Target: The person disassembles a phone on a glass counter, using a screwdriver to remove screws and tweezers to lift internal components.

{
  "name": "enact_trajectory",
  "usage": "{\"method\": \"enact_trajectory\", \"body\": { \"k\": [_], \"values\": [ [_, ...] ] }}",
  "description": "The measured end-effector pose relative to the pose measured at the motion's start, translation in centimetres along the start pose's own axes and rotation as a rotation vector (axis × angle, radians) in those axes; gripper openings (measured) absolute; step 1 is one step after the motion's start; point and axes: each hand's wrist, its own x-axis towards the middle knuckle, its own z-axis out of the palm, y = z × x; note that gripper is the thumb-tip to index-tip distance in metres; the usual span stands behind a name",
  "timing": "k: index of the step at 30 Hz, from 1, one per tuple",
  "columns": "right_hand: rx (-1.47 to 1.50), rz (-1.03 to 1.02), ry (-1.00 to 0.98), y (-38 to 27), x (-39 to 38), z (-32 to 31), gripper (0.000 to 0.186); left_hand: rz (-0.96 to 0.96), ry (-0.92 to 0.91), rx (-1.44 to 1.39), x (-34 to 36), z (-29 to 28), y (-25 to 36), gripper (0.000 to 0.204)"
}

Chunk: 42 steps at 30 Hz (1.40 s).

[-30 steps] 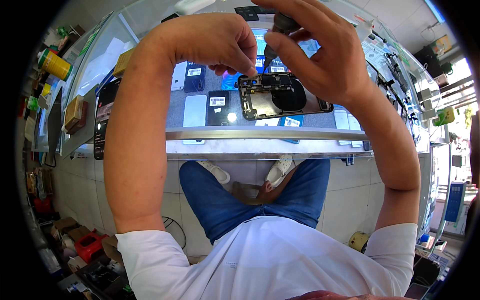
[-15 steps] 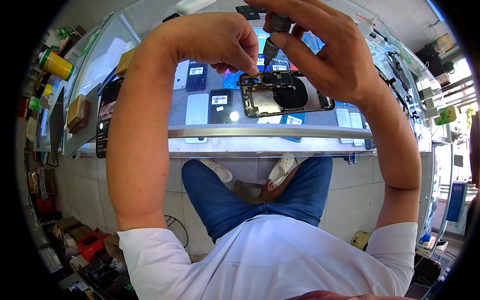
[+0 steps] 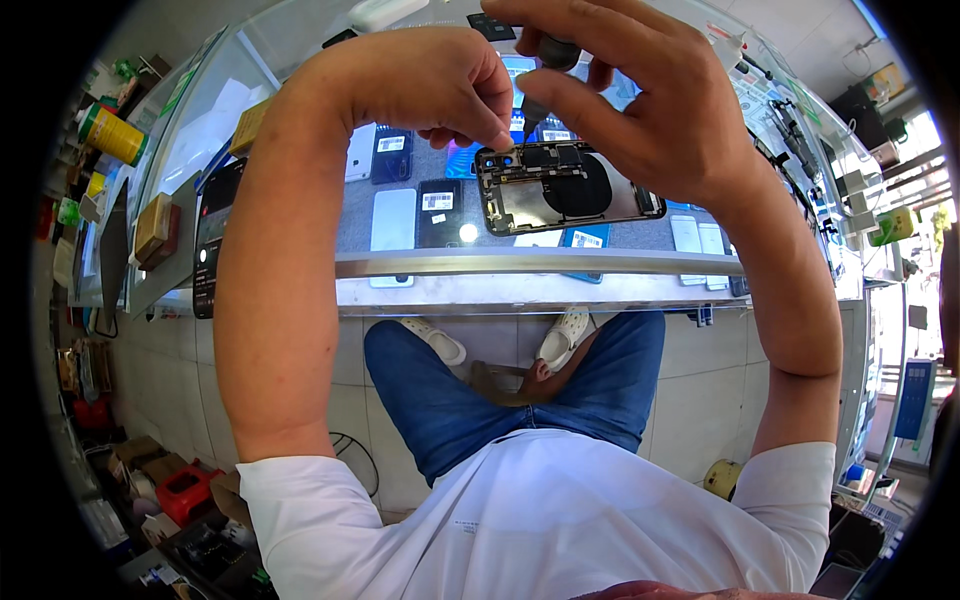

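Note:
An opened phone lies on its side on the glass counter, with its circuit boards, metal inner plate and round black coil exposed. My left hand bends over from the left, its thumb and finger pinched at the phone's upper left corner beside the camera lenses. Whatever sits between those fingertips is hidden. My right hand holds a dark grey screwdriver nearly upright, thumb near the handle and index finger over its top. Its thin tip points down at the phone's upper edge, beside the left fingertips.
Under the counter glass lie several phones, among them a pale one and a dark labelled one. A metal rail runs along the near edge. A small box and a yellow can stand at the left, cables at the right.
The phone has shifted slightly left. My right hand and the screwdriver have moved a little, with the thumb lower along the handle. My left hand keeps its pinch in nearly the same place.

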Motion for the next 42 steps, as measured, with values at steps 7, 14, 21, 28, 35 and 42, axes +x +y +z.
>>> {"method": "enact_trajectory", "body": {
  "k": [7,14,21,28,35,42],
  "values": [
    [-0.166,0.093,-0.12,-1.1,0.3,-1.1,0.047,-0.014,0.022,0.013,-0.2,0.1,-0.1,0.023],
    [-0.168,0.104,-0.116,-1.3,0.2,-1.2,0.046,-0.035,0.021,0.036,-0.2,0.1,0.4,0.023],
    [-0.061,0.102,-0.083,-1.3,0.0,-1.1,0.043,-0.023,0.008,0.023,0.0,0.2,0.3,0.023],
    [-0.005,0.245,-0.138,-2.0,0.0,-1.7,0.043,-0.022,0.007,0.014,0.0,0.1,0.0,0.025],
    [-0.119,0.142,0.012,-1.8,-0.4,-0.1,0.034,-0.03,0.027,0.08,-0.4,0.1,1.0,0.025],
    [-0.194,0.192,0.02,-2.0,-0.6,0.5,0.034,-0.112,0.001,0.104,-0.4,-0.2,1.7,0.018]
  ]
}}
